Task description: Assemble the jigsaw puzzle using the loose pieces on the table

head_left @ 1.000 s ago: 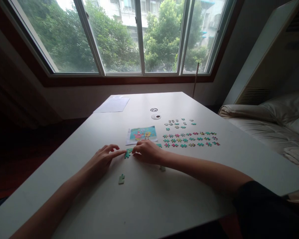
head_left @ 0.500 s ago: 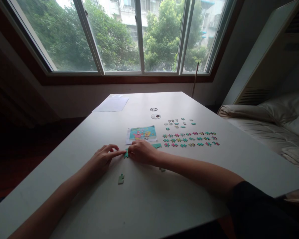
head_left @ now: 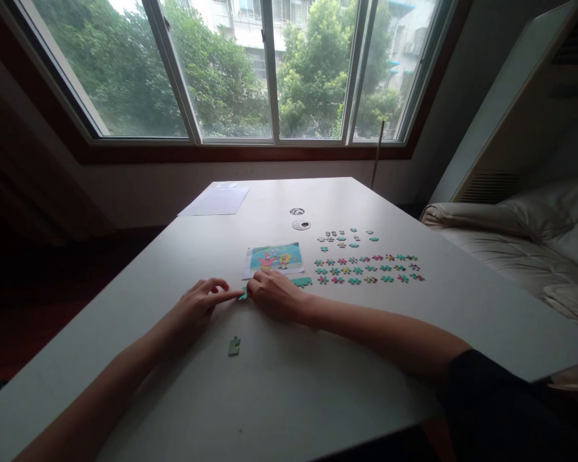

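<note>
My left hand (head_left: 206, 299) rests on the table with its index finger stretched out, its tip touching a teal puzzle piece (head_left: 243, 294). The other fingers of that hand are loosely curled and hold nothing. From the right, my right hand (head_left: 273, 294) pinches at the same piece and hides much of it. Behind the right hand, a joined teal strip of puzzle (head_left: 302, 282) shows in part. Just beyond lies a cartoon picture sheet (head_left: 275, 258). A single grey-green puzzle piece (head_left: 234, 346) lies nearer to me.
Several rows of loose puzzle pieces (head_left: 355, 281) lie right of the picture sheet. Two round discs (head_left: 301, 225) are farther back. White paper (head_left: 216, 200) lies at the white table's (head_left: 289, 398) far left. A pale sofa (head_left: 496, 237) stands to the right.
My right hand has shifted slightly left, covering more of the teal piece. A pale piece seen below the right wrist earlier is now hidden. My left hand has barely moved.
</note>
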`<state>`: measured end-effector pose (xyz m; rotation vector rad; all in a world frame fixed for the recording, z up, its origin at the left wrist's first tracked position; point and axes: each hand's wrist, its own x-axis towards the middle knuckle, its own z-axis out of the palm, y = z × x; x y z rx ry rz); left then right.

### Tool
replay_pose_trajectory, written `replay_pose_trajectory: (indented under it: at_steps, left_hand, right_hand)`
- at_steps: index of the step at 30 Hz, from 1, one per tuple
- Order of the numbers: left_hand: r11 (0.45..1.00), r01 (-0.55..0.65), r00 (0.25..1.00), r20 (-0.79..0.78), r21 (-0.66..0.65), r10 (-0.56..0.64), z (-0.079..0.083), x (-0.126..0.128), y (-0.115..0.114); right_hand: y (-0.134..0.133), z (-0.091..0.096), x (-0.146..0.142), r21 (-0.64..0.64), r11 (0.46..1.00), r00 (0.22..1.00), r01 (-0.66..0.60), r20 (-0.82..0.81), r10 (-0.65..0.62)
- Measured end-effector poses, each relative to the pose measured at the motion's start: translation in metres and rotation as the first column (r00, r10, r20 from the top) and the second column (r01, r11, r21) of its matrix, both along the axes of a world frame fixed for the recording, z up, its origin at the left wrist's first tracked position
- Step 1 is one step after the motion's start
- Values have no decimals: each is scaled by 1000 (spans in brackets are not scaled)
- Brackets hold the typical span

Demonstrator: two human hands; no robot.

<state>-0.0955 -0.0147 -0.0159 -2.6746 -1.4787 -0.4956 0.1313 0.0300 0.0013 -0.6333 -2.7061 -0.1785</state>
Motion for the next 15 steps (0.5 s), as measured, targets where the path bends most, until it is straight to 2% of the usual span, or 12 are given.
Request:
replay_pose_trajectory:
  at_steps: [7,15]
  left_hand:
    - [1000,-11,999,-37,20,12,-7,-6,3]
    - [999,-40,998,-39,18,40,-1,-1,1]
  right_hand:
    - [1,-1,-1,-51,998,999,35,-29,-37]
    - [0,4,-1,-130,991,999,42,-18,-45]
